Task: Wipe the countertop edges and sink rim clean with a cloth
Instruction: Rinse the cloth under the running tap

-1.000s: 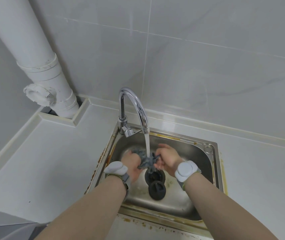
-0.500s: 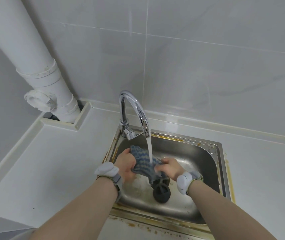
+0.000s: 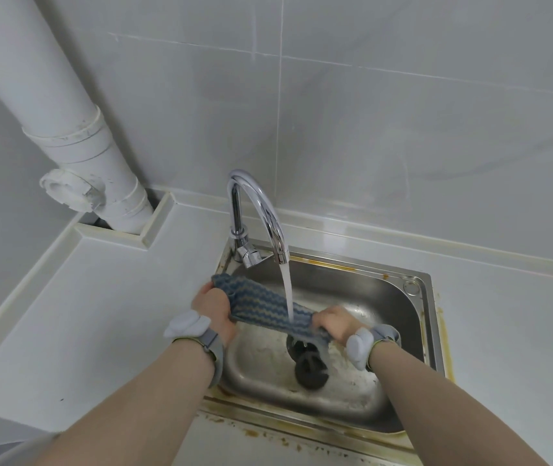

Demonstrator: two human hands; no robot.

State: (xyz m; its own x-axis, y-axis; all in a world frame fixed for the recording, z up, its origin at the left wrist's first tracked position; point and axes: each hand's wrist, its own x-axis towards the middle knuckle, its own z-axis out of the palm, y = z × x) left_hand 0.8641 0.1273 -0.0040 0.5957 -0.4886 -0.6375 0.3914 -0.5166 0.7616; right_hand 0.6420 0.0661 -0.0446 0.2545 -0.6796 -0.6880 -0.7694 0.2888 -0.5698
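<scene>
Both hands hold a blue-and-grey striped cloth [image 3: 261,306] stretched flat over a steel sink [image 3: 424,297], the left hand [image 3: 212,309] gripping its upper corner near the basin's left wall and the right hand [image 3: 333,322] clamped on the lower end above the drain [image 3: 308,363]. Water [image 3: 286,290] from the chrome tap [image 3: 261,213] strikes the cloth near its right third and runs off toward the dark strainer below. Grey bands sit on each wrist.

Judged from this, the step in hand is wetting or rinsing the cloth before any wiping. To do it well, the stretched fabric should pass sideways under the stream so its whole length soaks, then be wrung over the basin so it is damp rather than dripping. Brown staining shows along the sink rim [image 3: 302,427] at the front and right, where it meets the white countertop [image 3: 100,314]; those seams likely need firm, folded-edge pressure. A sodden cloth risks only spreading that grime.
</scene>
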